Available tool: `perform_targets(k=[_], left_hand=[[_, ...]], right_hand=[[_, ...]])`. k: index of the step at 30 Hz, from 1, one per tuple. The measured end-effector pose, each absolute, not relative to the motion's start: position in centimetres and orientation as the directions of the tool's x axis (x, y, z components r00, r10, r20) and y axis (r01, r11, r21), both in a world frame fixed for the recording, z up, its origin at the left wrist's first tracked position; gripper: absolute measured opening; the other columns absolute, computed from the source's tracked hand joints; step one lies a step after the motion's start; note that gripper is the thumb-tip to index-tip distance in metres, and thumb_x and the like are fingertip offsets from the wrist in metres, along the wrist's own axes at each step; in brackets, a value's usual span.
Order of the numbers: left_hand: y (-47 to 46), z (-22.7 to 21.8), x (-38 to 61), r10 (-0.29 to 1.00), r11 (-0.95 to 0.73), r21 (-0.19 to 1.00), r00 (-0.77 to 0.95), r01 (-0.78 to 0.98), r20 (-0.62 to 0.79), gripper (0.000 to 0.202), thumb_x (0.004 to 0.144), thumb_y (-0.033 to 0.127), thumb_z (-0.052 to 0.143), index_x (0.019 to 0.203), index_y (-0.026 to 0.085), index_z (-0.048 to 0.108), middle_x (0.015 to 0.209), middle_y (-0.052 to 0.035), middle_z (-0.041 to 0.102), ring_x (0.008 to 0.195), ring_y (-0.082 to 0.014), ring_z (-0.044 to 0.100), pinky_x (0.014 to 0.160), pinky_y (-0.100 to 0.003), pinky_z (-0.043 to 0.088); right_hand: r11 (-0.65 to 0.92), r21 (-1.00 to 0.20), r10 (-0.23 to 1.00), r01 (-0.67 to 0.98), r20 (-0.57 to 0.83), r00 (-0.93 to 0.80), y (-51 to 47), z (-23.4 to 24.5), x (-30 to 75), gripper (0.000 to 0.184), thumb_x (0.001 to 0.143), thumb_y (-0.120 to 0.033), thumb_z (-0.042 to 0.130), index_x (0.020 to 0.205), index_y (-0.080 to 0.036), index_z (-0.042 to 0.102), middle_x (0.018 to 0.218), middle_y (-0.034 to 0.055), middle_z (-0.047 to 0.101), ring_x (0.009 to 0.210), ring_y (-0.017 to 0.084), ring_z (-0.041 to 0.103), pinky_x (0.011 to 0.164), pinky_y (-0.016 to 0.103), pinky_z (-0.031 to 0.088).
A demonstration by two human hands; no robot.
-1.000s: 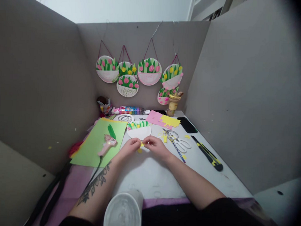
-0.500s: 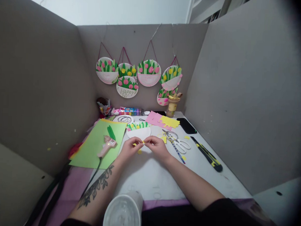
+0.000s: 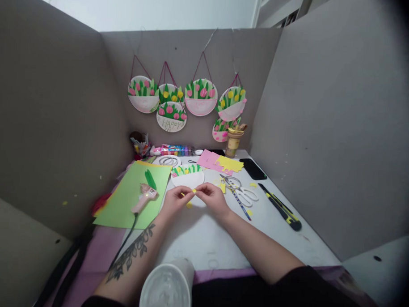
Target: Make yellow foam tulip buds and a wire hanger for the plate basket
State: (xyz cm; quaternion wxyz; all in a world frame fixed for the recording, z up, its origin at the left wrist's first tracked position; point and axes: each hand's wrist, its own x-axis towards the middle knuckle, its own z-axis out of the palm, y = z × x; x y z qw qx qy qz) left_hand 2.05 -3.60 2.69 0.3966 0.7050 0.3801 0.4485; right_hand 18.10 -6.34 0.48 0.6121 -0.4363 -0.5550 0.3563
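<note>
My left hand [image 3: 174,201] and my right hand [image 3: 212,196] meet at the fingertips over the white table [image 3: 208,236]. Both pinch a tiny yellow paper piece [image 3: 193,191] between thumb and fingers. Just beyond them lies a white paper-plate basket [image 3: 188,176] with green leaves glued along its top. A small yellow scrap [image 3: 188,205] lies under the left hand's fingers.
A pink glue gun [image 3: 143,197] rests on a green sheet [image 3: 133,195] at left. Scissors [image 3: 240,190], a pencil, a yellow-black utility knife [image 3: 279,206] and a black phone [image 3: 252,168] lie at right. Pink and yellow paper [image 3: 219,162] sits behind. A white cup [image 3: 167,286] stands near me. Finished baskets [image 3: 201,96] hang on the cardboard wall.
Both hands have shifted slightly away from me, toward the paper-plate basket, still pinching the yellow piece. Everything else on the table is unchanged.
</note>
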Motion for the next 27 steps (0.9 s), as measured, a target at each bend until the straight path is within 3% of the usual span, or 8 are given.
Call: perform_targets(k=[27], left_hand=[[-3.94,3.07,2.24,0.921,-0.357,0.914,0.236,0.193,0.310,0.015,0.068,0.030,0.068,0.071,0.015,0.068,0.072,-0.0046,0.069,0.064,-0.0141,0.060,0.058,-0.024,0.046]], right_hand=[[0.384,-0.923,0.905,0.009,0.378,0.197,-6.53,0.62,17.59,0.014,0.071,-0.031,0.069,0.073,-0.018,0.062,0.072,0.0027,0.064,0.069,0.016,0.059,0.067,0.029,0.047]])
